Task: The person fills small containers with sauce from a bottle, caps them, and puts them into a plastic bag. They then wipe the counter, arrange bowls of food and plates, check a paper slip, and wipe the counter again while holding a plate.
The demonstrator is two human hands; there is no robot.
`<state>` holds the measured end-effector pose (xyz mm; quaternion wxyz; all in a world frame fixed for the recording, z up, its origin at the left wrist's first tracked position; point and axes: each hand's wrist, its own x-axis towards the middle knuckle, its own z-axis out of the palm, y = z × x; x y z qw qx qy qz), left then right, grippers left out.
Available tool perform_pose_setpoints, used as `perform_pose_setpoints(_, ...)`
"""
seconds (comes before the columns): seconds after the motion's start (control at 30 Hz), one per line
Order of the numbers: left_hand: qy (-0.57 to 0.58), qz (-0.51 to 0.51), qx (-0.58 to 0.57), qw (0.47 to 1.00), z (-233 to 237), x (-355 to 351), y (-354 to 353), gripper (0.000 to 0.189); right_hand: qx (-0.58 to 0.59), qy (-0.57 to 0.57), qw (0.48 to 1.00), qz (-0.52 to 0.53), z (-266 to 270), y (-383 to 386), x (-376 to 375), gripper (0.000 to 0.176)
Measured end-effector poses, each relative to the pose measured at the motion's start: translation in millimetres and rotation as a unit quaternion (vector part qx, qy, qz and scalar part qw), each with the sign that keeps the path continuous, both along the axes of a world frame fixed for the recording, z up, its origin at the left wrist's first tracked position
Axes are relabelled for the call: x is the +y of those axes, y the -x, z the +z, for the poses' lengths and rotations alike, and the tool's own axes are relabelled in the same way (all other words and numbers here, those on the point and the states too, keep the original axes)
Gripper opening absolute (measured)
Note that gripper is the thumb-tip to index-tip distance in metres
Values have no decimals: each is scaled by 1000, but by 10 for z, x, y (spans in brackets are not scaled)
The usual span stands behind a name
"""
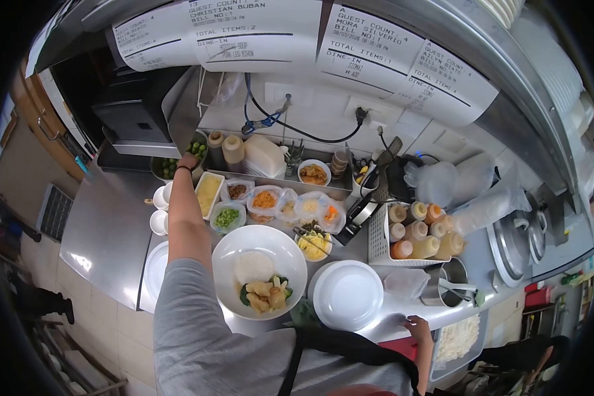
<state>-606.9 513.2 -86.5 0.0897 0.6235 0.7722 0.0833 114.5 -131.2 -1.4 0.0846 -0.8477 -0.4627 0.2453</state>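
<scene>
My left hand [189, 160] reaches to the far left, over a metal bowl of small green citrus fruits [198, 149]. Its fingers point down among the fruits and are mostly hidden. By the counter's front edge, my right hand [418, 326] hangs with its fingers loosely apart and nothing in them. In front of me a large white bowl [224, 254] contains a pale round mound [253, 266], broccoli and light brown chunks [268, 297]. Right of that bowl is a stack of white plates [348, 295], closest to my right hand.
Bags of chopped ingredients [265, 200] and a yellow-filled tub [208, 191] line the back. A white basket [380, 245] of sauce bottles, a metal pot [453, 272] and lids [505, 254] stand right. White cups [159, 222] sit left. Order slips [383, 56] hang overhead.
</scene>
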Motion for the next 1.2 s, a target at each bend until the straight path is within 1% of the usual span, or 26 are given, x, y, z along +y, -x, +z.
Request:
perform_pose_setpoints(0.07,6,-71,4,997,308,-245,-118,41,-4,-3,1000,-3,-38,-7,43,36)
perform_pose_setpoints(0.1,5,-72,6,997,411,-299,-133,41,-7,-6,1000,-9,-65,-5,50,36)
perform_pose_setpoints(0.17,38,-140,116,983,534,-392,-164,32,-16,-6,1000,-13,-72,1,54,37)
perform_pose_setpoints(0.2,40,-143,117,982,559,-459,-138,32,-27,-7,999,-15,-53,-10,47,37)
perform_pose_setpoints(0.23,-7,-30,-272,962,589,-522,-73,25,-25,-7,1000,-17,-33,-19,44,37)
perform_pose_setpoints(0.27,-52,89,-616,781,632,-568,-14,20,-24,-16,999,-31,-15,-27,35,37)
perform_pose_setpoints(0.3,-52,88,-613,783,759,-637,21,20,-22,-25,998,-44,-17,-41,0,37)
perform_pose_setpoints(0.37,-116,48,-848,515,1053,-783,106,18,-25,-48,998,-31,-44,-117,-52,39)
perform_pose_setpoints(0.43,-121,9,-853,507,1180,-830,209,19,-1,-48,998,-51,-30,-140,-51,39)
perform_pose_setpoints(0.47,-167,46,-858,484,1310,-946,163,19,21,-39,997,-63,-76,-178,-40,39)
perform_pose_setpoints(0.5,-212,84,-858,460,1392,-1060,141,19,-10,-59,998,-18,-31,-149,-10,39)
perform_pose_setpoints(0.53,-228,85,-875,418,1454,-1201,112,22,8,-46,999,-20,5,-147,33,41)
perform_pose_setpoints(0.57,-186,0,-892,411,1371,-1216,236,20,-3,-58,998,-6,-51,-196,56,41)
perform_pose_setpoints(0.63,-123,-17,-932,339,1532,-1549,94,18,-30,-43,998,18,-143,-348,122,40)
perform_pose_setpoints(0.67,-128,24,-921,368,1565,-1638,45,23,14,-81,997,1,1,-311,162,37)
perform_pose_setpoints(0.73,-120,48,-900,416,1705,-1970,-275,24,-34,-177,979,99,139,-400,216,25)
perform_pose_setpoints(0.77,-131,77,-883,445,1728,-2072,-431,26,-15,-175,982,72,291,-399,269,26)
perform_pose_setpoints(0.8,-123,59,-860,491,1741,-2217,-662,25,22,-209,977,40,458,-353,286,22)
perform_pose_setpoints(0.83,-108,63,-858,498,1794,-2423,-1005,25,47,-261,963,38,641,-271,328,17)
perform_pose_setpoints(0.9,-27,-140,-780,610,2016,-2914,-1873,25,71,-301,949,65,876,-192,398,21)
perform_pose_setpoints(0.97,77,-243,-708,659,2273,-3373,-2708,25,80,-322,936,122,939,-123,500,25)
perform_pose_setpoints(1.03,192,-332,-664,642,2558,-3828,-3561,26,92,-320,929,159,897,-80,591,28)
perform_pose_setpoints(1.1,247,-457,-542,660,2762,-4231,-4352,24,-7,-294,935,198,775,-60,661,23)
perform_pose_setpoints(1.13,269,-495,-536,629,2773,-4402,-4683,25,-6,-293,934,202,711,-90,682,23)
perform_pose_setpoints(1.17,231,-567,-483,626,2672,-4488,-4999,24,-35,-283,933,219,649,-124,702,19)
perform_pose_setpoints(1.2,237,-581,-435,646,2624,-4577,-5270,26,-64,-272,931,234,621,-146,708,15)
